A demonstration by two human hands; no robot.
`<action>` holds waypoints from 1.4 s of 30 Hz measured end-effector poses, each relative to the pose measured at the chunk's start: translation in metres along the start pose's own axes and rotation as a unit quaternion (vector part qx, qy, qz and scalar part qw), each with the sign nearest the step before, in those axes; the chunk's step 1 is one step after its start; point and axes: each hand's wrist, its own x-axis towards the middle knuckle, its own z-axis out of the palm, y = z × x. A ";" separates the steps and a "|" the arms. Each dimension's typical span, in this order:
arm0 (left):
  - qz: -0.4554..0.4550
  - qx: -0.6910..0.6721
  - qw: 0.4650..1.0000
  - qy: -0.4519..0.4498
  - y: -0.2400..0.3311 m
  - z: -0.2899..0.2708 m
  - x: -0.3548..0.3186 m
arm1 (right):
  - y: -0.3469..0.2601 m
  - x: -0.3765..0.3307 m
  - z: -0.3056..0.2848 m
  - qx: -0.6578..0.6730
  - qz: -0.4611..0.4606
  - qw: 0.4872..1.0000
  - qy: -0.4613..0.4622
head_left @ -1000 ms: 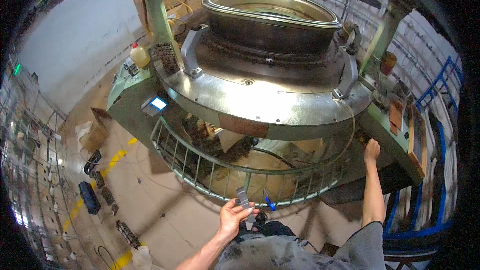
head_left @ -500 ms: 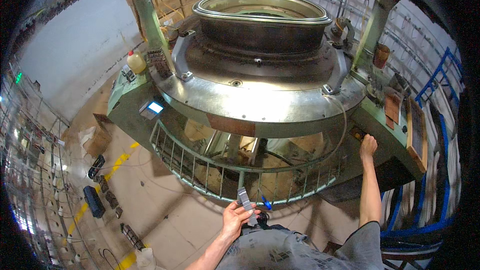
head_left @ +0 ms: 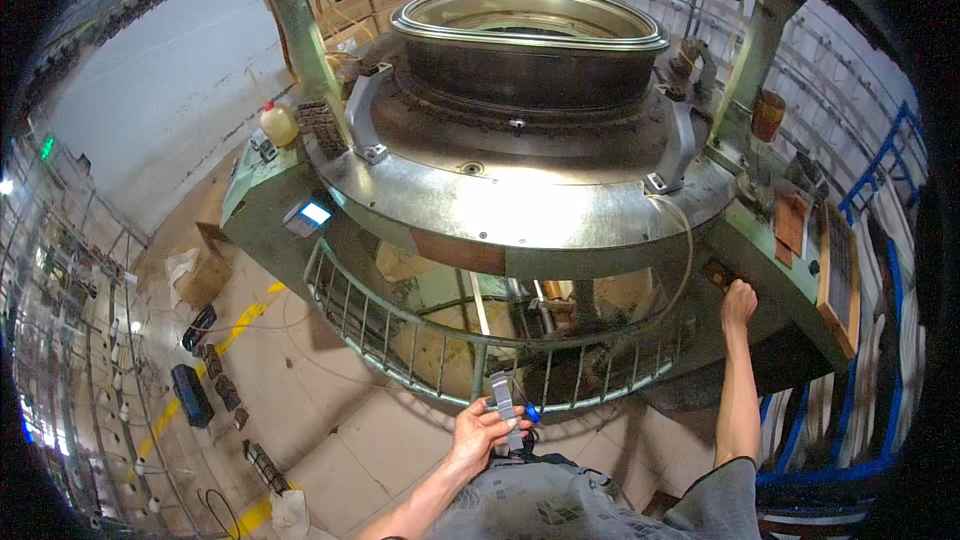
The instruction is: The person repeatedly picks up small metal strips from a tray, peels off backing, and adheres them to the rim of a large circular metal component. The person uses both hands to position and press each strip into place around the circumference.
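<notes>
My left hand holds a slim grey metal piece with a stepped edge, its fingers curled round the lower part. A blue object, perhaps a pen or clip, shows just right of it. At the green right leg of a large round knitting machine, my right hand is closed against a small dark recessed panel. Whatever its fingers grip there is hidden behind the fist. Between the hands curves the machine's green guard rail, below the shiny metal ring plate.
A lit display sits on the left leg, with a red-capped bottle above. Dark blocks and a cardboard box lie on the floor at left. Blue racks stand at right, yarn stands at left.
Parts seen behind the guard rail have turned, and a pale bar now shows there. My left hand with the metal piece is slightly farther right; my right hand stays at the panel.
</notes>
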 end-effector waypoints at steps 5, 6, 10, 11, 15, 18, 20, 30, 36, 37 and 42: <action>0.007 -0.011 1.000 0.022 0.004 -0.001 -0.001 | 0.007 -0.002 0.011 0.039 0.014 0.999 0.029; 0.006 -0.017 0.999 0.027 0.005 -0.001 -0.002 | 0.007 -0.002 0.013 0.019 -0.011 0.998 0.054; 0.004 -0.017 0.999 0.043 0.009 0.002 -0.002 | 0.007 -0.003 0.018 0.049 0.001 0.997 0.061; 0.003 -0.015 0.999 0.043 0.010 0.003 -0.001 | 0.007 -0.004 0.019 0.070 0.037 0.996 0.047; 0.002 -0.004 0.999 0.048 0.013 0.003 0.001 | 0.009 -0.006 0.020 0.028 -0.024 0.996 0.087; 0.002 0.004 0.999 0.045 0.014 0.002 0.002 | 0.012 -0.007 0.020 0.088 0.004 0.994 0.063; 0.005 0.002 0.999 0.041 0.013 0.001 0.003 | 0.015 -0.008 0.022 0.119 0.020 0.992 0.039; 0.017 -0.010 0.998 0.056 0.004 0.000 0.006 | 0.019 -0.009 0.020 0.105 -0.003 0.994 0.031; 0.031 -0.012 0.998 0.061 0.009 -0.006 0.006 | 0.010 -0.005 -0.002 0.071 0.043 0.996 0.021; 0.034 -0.018 0.997 0.066 0.012 -0.007 0.006 | 0.006 -0.003 -0.008 0.071 0.059 0.996 0.012; 0.063 0.016 0.991 0.120 0.036 -0.019 0.003 | -0.031 -0.030 -0.067 0.152 0.005 0.983 0.102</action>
